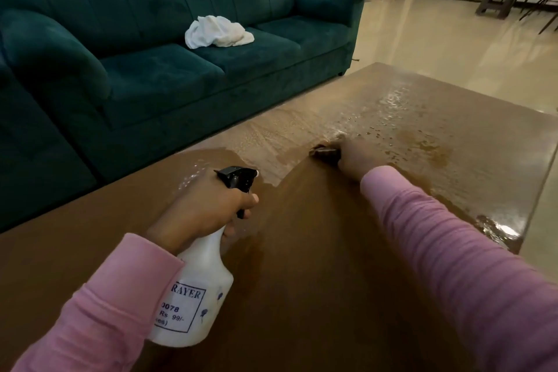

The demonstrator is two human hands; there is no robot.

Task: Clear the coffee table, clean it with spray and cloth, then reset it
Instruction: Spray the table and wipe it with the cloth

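Counter (317,296) bare of items, its far half wet with droplets and streaks (389,106), near half mostly dry. Left grip (208,211) wraps the neck of the spray bottle (199,290), finger on the trigger, nozzle aimed across the counter's far-left part, likely to wet more. Right grip (354,157) is at the counter's middle, curled on a small dark item (324,152) pressed to the wet top, probably scrubbing; too blurred to name. White cloth (219,32) lies on the sofa (145,75) beyond the counter's far-left edge, likely for wiping next.

Teal sofa (151,75), glossy floor (437,39)
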